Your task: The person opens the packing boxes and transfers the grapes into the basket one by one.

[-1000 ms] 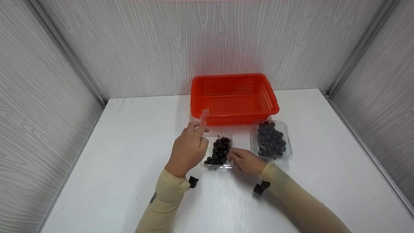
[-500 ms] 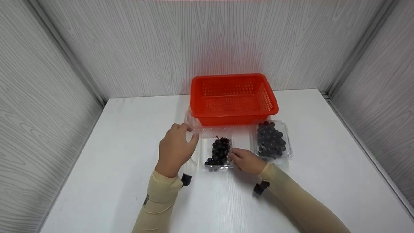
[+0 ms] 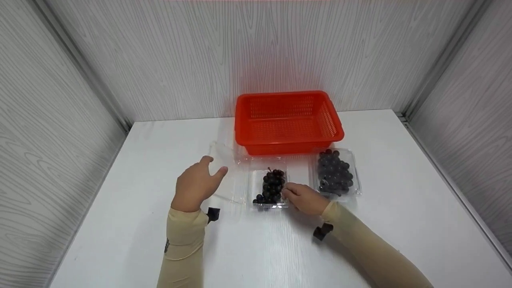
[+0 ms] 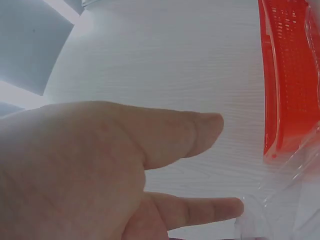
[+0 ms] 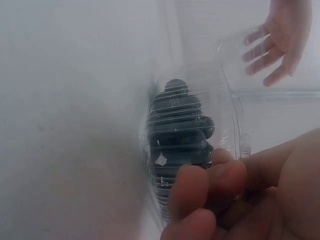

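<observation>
A clear plastic clamshell box point(image 3: 255, 178) lies on the white table in the head view, its lid point(image 3: 230, 182) swung out to the left. Inside it sits a bunch of dark grapes point(image 3: 273, 186), also visible through the ribbed plastic wall in the right wrist view. My right hand point(image 3: 305, 198) pinches the box's right edge with curled fingers. Spread and relaxed, my left hand point(image 3: 195, 185) is at the left side of the lid; its finger point(image 4: 210, 209) seems to touch the lid's edge in the left wrist view.
Behind the box stands a red plastic basket point(image 3: 292, 143) against the back wall. To the right lies a second clamshell box point(image 3: 357, 178) with dark grapes in it, its lid over them. Grey panels flank the table on both sides.
The lid, earlier raised beside the left hand, has swung down to the left. My left hand has moved left with it. The right hand has stayed at the box's edge.
</observation>
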Demonstrator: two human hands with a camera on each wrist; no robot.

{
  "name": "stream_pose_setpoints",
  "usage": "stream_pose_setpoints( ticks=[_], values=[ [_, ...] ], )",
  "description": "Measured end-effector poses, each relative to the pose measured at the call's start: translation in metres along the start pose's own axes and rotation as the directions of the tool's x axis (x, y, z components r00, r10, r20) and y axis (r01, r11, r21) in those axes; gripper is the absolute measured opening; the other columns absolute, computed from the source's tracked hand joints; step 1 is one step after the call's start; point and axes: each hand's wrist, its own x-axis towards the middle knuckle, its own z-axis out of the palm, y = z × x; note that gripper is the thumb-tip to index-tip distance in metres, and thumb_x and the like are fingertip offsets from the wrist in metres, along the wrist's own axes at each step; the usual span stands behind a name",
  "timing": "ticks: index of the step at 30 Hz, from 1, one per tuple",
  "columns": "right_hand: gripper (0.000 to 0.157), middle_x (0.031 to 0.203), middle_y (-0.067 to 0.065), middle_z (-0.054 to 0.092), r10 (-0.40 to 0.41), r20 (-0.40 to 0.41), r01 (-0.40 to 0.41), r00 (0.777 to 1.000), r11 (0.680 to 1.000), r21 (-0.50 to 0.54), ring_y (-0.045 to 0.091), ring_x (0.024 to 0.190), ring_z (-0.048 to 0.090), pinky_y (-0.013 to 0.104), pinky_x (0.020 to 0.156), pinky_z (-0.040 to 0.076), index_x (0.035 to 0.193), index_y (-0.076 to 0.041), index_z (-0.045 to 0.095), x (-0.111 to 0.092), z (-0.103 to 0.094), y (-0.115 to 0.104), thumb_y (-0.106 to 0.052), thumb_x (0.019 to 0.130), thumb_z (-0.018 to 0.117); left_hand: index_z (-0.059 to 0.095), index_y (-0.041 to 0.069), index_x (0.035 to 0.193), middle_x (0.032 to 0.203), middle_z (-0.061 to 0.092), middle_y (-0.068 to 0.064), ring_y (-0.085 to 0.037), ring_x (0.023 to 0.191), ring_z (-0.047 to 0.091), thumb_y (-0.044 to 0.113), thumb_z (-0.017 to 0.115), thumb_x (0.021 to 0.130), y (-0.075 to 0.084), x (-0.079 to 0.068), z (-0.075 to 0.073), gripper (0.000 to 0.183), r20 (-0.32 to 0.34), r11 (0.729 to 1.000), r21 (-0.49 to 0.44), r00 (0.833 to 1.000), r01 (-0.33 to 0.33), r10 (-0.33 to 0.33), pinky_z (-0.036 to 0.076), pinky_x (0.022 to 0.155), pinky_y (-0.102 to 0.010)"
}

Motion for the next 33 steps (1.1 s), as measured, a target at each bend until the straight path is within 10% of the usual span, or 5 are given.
stream_pose_setpoints(
  ticks=[20,26,33],
  values=[
    [0.025,0.069,-0.002,0.051,-0.022,0.015,0.022,1.000,1.000,-0.013,0.010,0.053,0.047,0.027,0.053,0.044,0.105,-0.005,0.065,-0.003,0.002,0.002,-0.019,0.111,0.045,0.049,-0.002,0.149,0.144,0.057,-0.026,-0.043,0.127,0.059,0.055,0.047,0.103,-0.027,0.011,0.007,0.073,0.168,0.996,0.042,0.982,0.081,-0.087,0.050,0.101,-0.057],
    [0.026,0.072,0.005,0.056,0.004,0.022,-0.004,1.000,1.000,0.001,0.011,0.054,0.048,0.027,0.053,0.045,0.109,-0.004,0.066,-0.004,0.000,0.002,-0.019,0.111,0.046,0.053,0.006,0.148,0.141,0.062,-0.021,-0.038,0.126,0.061,0.049,0.055,0.102,-0.015,0.011,0.017,0.064,0.176,1.000,0.005,0.984,-0.026,0.024,0.049,0.104,-0.055],
    [0.021,0.058,-0.003,0.050,-0.005,0.005,0.005,1.000,1.000,-0.003,0.010,0.045,0.046,0.027,0.047,0.042,0.111,-0.005,0.063,-0.003,-0.002,0.000,-0.021,0.110,0.050,0.058,0.012,0.144,0.132,0.066,-0.013,-0.030,0.121,0.063,0.040,0.064,0.100,0.007,0.020,0.038,0.053,0.203,0.967,-0.060,0.946,-0.246,0.253,0.051,0.101,-0.051]
  ],
)
